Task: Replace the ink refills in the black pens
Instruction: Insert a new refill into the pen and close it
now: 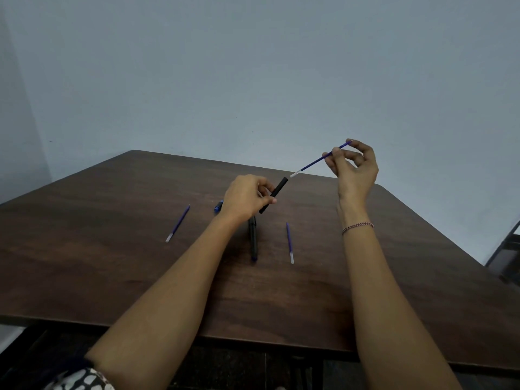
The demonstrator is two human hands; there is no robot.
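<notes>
My left hand (pixel 247 197) grips a black pen barrel (pixel 277 191), tilted with its open end up and to the right. My right hand (pixel 354 167) pinches a blue ink refill (pixel 312 163) near its tip; the refill's white end hangs just off the barrel's mouth, apart from it. Another black pen (pixel 253 240) lies on the brown table (pixel 365 263) below my left hand. Two loose blue refills lie flat: one at the left (pixel 178 224), one at the right (pixel 289 242). A blue-and-black pen part (pixel 218 206) peeks out behind my left wrist.
A pale blue wall rises behind the table's far edge. A dark chair frame (pixel 506 257) stands past the table's right edge. The near table edge runs across the frame over my forearms.
</notes>
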